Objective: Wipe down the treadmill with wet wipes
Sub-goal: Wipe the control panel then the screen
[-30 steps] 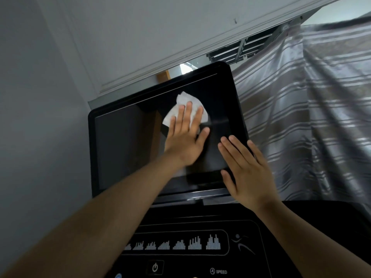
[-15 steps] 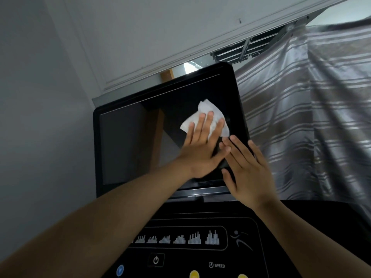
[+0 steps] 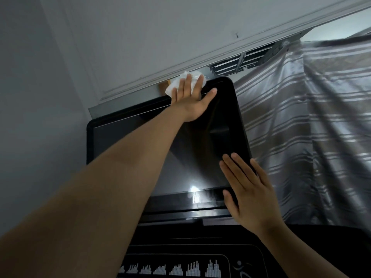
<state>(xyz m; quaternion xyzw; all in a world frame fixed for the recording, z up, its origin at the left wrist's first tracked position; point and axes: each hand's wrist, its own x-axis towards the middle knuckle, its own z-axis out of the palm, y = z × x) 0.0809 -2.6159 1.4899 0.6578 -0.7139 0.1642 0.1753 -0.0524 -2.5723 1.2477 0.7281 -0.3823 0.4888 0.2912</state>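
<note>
Left half of the screen (image 3: 128,149) is free to sweep. The top edge is tight, with the sill (image 3: 120,104) just behind it. The curtain (image 3: 301,137) hangs right beside the right edge, and the right hand (image 3: 251,193) lies flat over the lower right corner.

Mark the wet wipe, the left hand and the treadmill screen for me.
wet wipe (image 3: 174,86): head view, its white corner left of the fingers.
left hand (image 3: 189,101): head view, back of the hand, which presses the wipe.
treadmill screen (image 3: 200,157): head view, bare glass between the arms.
</note>
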